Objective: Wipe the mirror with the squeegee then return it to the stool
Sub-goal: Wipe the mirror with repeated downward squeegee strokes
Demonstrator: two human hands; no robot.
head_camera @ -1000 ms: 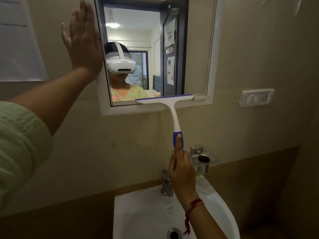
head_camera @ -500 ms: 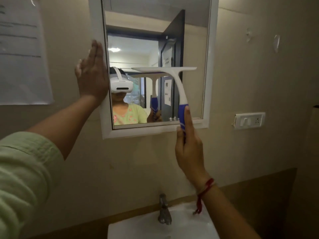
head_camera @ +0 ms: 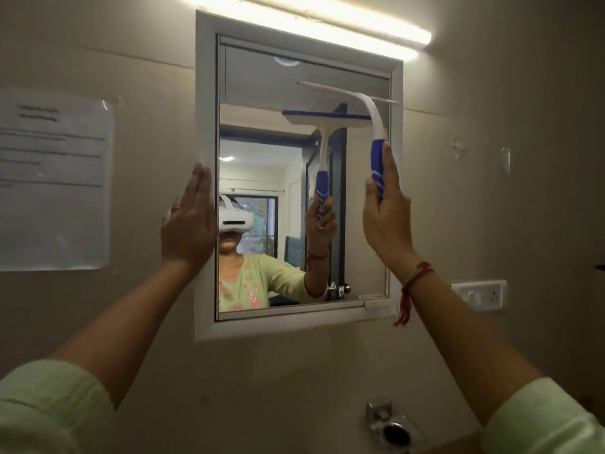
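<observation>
The right hand (head_camera: 388,217), clamped on the squeegee (head_camera: 376,139) with its blade high on the mirror (head_camera: 262,93), must next pull downward, while the flat, open left hand (head_camera: 188,224) steadies the frame.

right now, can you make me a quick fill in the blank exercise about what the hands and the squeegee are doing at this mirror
1. The right hand holds the squeegee by its ____ handle.
2. The left hand lies flat on the ____ side of the mirror frame.
3. The squeegee's blade sits near the ____ of the mirror.
4. A lit tube light is mounted ____ the mirror.

Missing words: blue; left; top; above
</observation>
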